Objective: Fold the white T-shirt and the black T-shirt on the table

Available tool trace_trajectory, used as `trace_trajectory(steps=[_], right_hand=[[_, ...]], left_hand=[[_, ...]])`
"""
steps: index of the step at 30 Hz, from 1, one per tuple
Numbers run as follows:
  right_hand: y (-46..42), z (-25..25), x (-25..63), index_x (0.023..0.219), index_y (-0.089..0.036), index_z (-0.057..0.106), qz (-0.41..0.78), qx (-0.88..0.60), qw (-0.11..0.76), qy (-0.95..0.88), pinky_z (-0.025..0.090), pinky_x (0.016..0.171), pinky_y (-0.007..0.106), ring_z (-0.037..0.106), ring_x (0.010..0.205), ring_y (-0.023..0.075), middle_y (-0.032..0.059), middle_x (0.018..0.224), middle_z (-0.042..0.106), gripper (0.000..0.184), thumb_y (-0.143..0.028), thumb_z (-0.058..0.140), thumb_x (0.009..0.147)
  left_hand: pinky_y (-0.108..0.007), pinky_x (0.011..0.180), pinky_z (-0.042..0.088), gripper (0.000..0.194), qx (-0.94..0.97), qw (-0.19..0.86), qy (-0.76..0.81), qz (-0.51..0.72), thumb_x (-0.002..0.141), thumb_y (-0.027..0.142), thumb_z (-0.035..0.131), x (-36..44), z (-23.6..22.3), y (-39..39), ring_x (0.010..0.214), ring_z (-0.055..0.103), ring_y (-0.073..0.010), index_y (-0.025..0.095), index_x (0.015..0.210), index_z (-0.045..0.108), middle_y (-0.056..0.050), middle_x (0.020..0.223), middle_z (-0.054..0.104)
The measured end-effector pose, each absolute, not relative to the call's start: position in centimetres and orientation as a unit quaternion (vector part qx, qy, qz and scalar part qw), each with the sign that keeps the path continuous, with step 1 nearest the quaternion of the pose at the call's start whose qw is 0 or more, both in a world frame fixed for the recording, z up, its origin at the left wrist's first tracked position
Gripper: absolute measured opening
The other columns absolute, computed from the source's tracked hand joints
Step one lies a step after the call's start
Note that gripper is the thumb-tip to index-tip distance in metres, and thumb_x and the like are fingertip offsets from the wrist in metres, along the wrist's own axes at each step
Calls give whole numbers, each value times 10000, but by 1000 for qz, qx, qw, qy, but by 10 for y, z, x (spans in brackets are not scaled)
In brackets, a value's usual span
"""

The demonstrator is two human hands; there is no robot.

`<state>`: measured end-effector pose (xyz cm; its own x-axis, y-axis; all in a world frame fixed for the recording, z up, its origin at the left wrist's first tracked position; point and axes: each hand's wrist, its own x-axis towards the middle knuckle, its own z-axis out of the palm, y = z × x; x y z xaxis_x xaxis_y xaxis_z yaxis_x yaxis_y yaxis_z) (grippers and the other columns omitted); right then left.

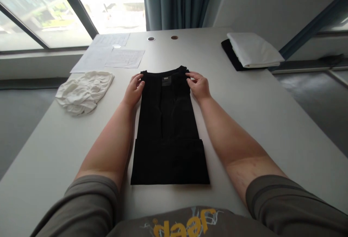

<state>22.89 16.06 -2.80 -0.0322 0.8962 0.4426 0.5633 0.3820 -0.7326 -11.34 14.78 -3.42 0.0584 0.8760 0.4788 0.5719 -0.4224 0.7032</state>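
Note:
A black shirt (179,121) lies on the white table in front of me, folded into a long narrow shape. Its collar end points away from me, with a small label inside the neckline. The end nearest me is turned up in a wide band. My left hand (134,89) pinches the far left corner beside the collar. At the far right corner, my right hand (199,86) pinches the fabric between thumb and fingers. Both forearms lie along the sides of the shirt.
A crumpled white garment (84,92) lies to the left on the table (244,103). Paper sheets (125,58) are behind it. At the back right, folded white cloth (252,50) rests on black cloth (232,55). Two round holes, a window and a curtain (176,3) are at the far side.

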Motion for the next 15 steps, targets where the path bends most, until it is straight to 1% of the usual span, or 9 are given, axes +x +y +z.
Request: trace_trajectory(steps=[2,4,7,9,12,15], right_hand=[[157,-26,229,1305,-225,728,184,-514,482,-686,577,1037,454,685,1149,253,80,1428,646,426,-391,538,962],[150,-22,228,1282,-229,733,183,-505,501,-679,592,1010,440,696,1102,238,78,1395,662,403,-403,558,964],[133,-17,224,1242,-227,744,179,-498,518,-672,600,988,434,697,1088,239,82,1329,689,374,-411,567,970],[118,-14,223,1165,-226,763,176,-497,522,-671,599,985,436,696,1094,246,84,1272,708,332,-412,566,973],[94,-14,226,1021,-229,760,188,-482,521,-679,596,977,424,701,1060,239,79,1173,728,255,-413,595,957],[70,-15,235,964,-233,715,219,-462,508,-693,588,974,414,703,1004,224,61,1086,729,198,-410,635,927]], left_hand=[[-362,1062,545,456,698,169,504,481,1009,475,545,-109,-29,141,1196,662,-224,221,1387,563,-125,1502,511],[-354,1031,565,419,686,154,511,495,994,433,575,-104,-21,133,1136,681,-204,230,1361,559,-111,1465,535],[-353,996,585,333,672,117,522,512,952,344,623,-94,-9,116,1054,685,-186,226,1260,579,-86,1345,602],[-355,967,594,280,671,95,523,517,919,296,649,-89,-3,101,1003,679,-180,222,1181,587,-76,1276,624],[-372,967,584,220,681,73,527,503,892,268,673,-89,0,75,1006,664,-189,226,1085,576,-68,1210,642],[-386,971,573,235,678,83,540,492,889,284,685,-96,-2,51,1009,665,-191,236,1064,536,-51,1111,666]])
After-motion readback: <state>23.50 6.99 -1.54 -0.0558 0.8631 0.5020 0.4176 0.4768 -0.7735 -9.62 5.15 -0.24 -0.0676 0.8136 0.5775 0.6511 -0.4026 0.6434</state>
